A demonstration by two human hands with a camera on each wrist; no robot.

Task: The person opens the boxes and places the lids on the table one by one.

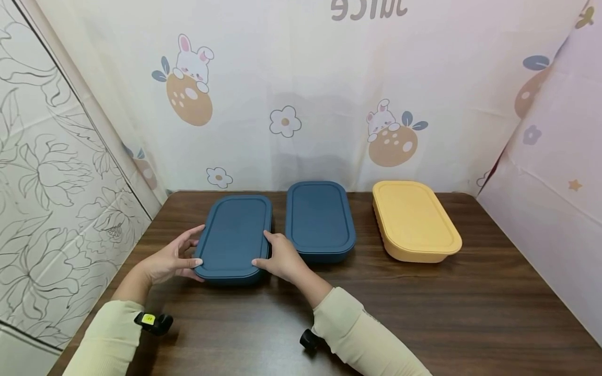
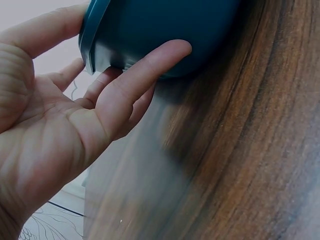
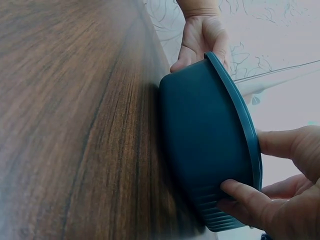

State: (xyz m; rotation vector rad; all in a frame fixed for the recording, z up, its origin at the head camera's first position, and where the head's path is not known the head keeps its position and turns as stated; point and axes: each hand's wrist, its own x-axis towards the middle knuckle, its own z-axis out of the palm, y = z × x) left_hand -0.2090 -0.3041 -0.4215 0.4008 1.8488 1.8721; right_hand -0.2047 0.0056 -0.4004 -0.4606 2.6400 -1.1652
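Observation:
A dark blue lidded food container is on the left part of the table, between both hands. My left hand holds its left side, thumb on the near left corner of the lid and the other fingers spread along the wall. On the opposite side my right hand grips the container, with a thumb at the lid's rim and fingers against the ribbed wall. The left wrist view shows one finger stretched along the container's smooth wall. The lid sits flat on top.
A second blue lidded container stands just right of the held one. Farther right is a yellow lidded container. All are on a dark wood table, with a printed curtain behind its back edge.

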